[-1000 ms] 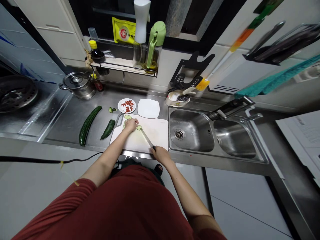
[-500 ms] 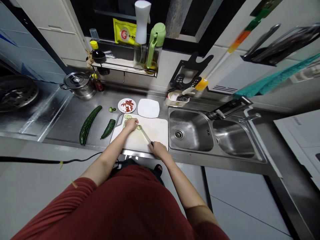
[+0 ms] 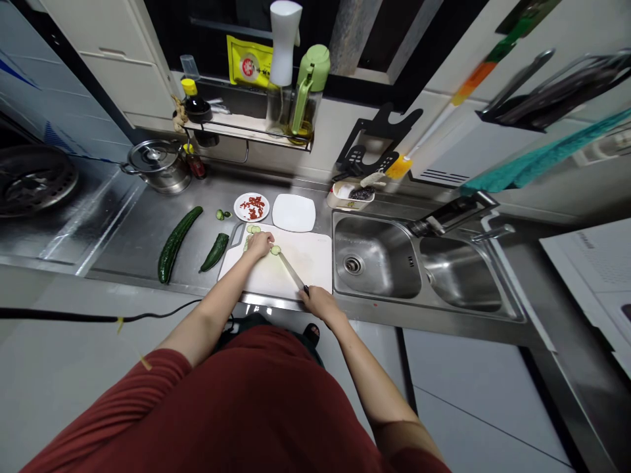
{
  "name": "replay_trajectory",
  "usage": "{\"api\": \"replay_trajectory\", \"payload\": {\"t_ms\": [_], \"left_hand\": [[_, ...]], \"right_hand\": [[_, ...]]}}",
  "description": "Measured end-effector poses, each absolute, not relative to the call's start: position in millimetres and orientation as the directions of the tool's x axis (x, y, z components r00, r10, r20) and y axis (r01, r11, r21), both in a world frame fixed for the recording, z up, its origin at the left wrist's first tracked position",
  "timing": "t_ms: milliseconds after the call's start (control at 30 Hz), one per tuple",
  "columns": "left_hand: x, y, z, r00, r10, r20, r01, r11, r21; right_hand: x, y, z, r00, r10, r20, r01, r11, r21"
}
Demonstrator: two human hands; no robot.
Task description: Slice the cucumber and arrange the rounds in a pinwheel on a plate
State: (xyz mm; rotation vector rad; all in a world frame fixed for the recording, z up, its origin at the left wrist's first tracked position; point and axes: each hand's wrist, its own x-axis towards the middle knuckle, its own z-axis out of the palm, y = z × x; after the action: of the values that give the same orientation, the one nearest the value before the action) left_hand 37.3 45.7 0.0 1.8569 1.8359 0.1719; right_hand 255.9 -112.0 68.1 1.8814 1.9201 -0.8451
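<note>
On the white cutting board (image 3: 300, 266), my left hand (image 3: 260, 245) curls its fingers over cucumber, most of it hidden underneath. Pale cucumber slices (image 3: 253, 229) show behind and to the left of that hand. Just right of its fingertips lies a cucumber slice (image 3: 275, 250), with the tip of a kitchen knife (image 3: 292, 270) at it. My right hand (image 3: 320, 303) grips the knife's dark handle by the board's front edge. Left of the board are a cut cucumber length (image 3: 215, 252) and a long whole cucumber (image 3: 179, 244).
Behind the board stand a plate of chopped red pieces (image 3: 251, 215) and a white square plate (image 3: 294, 212). Small cucumber ends (image 3: 223, 215) lie nearby. A steel double sink (image 3: 377, 289) is on the right; a lidded pot (image 3: 156, 165) stands back left, beside a bottle rack (image 3: 246, 135).
My right hand has drawn the knife back slightly toward me and to the right. The left hand stays almost in place, and the slice beside it shows a little more clearly.
</note>
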Motion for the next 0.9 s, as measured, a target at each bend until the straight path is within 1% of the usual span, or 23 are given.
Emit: {"api": "replay_trajectory", "payload": {"t_ms": [400,900], "left_hand": [[37.2,45.7,-0.3,0.074,0.963,-0.258,0.889,0.053,0.455],[37.2,46.9,-0.4,0.073,0.961,-0.267,0.889,0.058,0.453]], "right_hand": [[244.7,-99.6,74.6,-0.092,0.783,-0.616,0.978,-0.046,-0.206],[237.3,-90.9,72.6,-0.088,0.787,-0.611,0.981,-0.037,-0.189]]}}
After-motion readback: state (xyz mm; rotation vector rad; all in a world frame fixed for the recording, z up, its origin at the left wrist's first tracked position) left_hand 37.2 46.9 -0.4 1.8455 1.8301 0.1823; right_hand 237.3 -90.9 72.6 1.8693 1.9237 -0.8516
